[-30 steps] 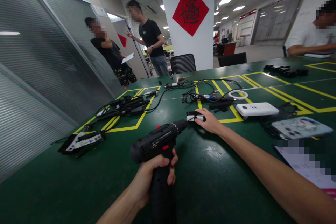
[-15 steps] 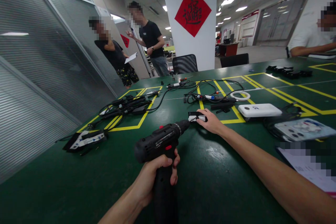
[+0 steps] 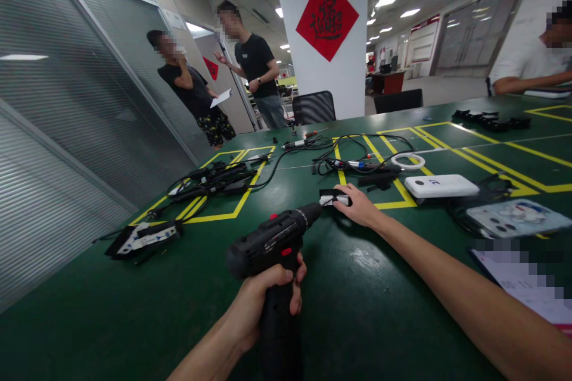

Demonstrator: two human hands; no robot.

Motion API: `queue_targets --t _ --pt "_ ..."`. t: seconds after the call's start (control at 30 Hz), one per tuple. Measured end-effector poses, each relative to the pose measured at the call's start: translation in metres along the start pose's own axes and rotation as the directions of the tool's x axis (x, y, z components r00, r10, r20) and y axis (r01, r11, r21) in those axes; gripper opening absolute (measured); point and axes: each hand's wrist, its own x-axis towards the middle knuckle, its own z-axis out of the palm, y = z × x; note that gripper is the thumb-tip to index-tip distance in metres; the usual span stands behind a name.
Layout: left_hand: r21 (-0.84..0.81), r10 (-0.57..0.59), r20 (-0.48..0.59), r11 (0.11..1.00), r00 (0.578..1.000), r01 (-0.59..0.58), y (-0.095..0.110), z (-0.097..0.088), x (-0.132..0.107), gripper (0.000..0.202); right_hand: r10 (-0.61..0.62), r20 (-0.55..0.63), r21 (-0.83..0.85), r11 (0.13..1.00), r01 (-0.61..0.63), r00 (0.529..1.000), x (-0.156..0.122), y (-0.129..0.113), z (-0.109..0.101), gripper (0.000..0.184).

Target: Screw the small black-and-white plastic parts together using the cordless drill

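My left hand (image 3: 272, 292) is wrapped round the grip of a black cordless drill (image 3: 268, 241) with red buttons. The drill points away and to the right, its chuck close against a small black-and-white part (image 3: 334, 198) on the green table. Whether the bit touches that part I cannot tell. Thumb and fingers of my right hand (image 3: 357, 205) grip the right end of the part and hold it on the tabletop; the fingertips are partly hidden behind it.
Black cables (image 3: 218, 178) lie bundled at the left, near a black-and-white piece (image 3: 145, 239). At the right are a white power bank (image 3: 440, 186), a phone (image 3: 518, 218) and a clipboard (image 3: 522, 286). A tape ring (image 3: 407, 161) and a screwdriver (image 3: 315, 132) lie farther back.
Almost nothing differs; the whole view has shifted very slightly. Both hands keep their holds on the drill and the small part.
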Motion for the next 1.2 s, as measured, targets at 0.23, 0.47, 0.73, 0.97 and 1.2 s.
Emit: queue_targets --t 0.23,0.47,0.73,0.97,1.2 --pt "0.002 -0.004 0.004 1.000 1.000 0.004 0.0011 0.0001 0.0006 0.021 0.003 -0.006 0.001 1.000 -0.003 1.000 -0.0008 -0.0010 0.0005 0.046" --pt "0.015 -0.019 0.005 1.000 1.000 0.019 0.0006 -0.0012 0.0001 0.019 -0.007 -0.007 0.026 1.000 0.007 1.000 -0.0002 0.0012 0.0002 0.046" --pt "-0.091 -0.026 0.023 0.995 0.999 0.028 0.0040 -0.0025 0.0002 0.022 -0.018 0.011 0.023 1.000 0.018 1.000 0.0000 0.0014 -0.0021 0.045" --pt "-0.071 -0.024 0.017 0.997 1.000 0.025 0.0024 -0.0019 -0.0001 0.022 -0.023 0.009 0.021 1.000 0.023 1.000 0.0002 0.0013 -0.0022 0.046" --pt "-0.006 -0.022 0.006 1.000 1.000 0.022 -0.0007 0.0005 0.0002 0.018 -0.024 0.009 0.018 1.000 0.024 1.000 0.0004 0.0009 -0.0020 0.047"
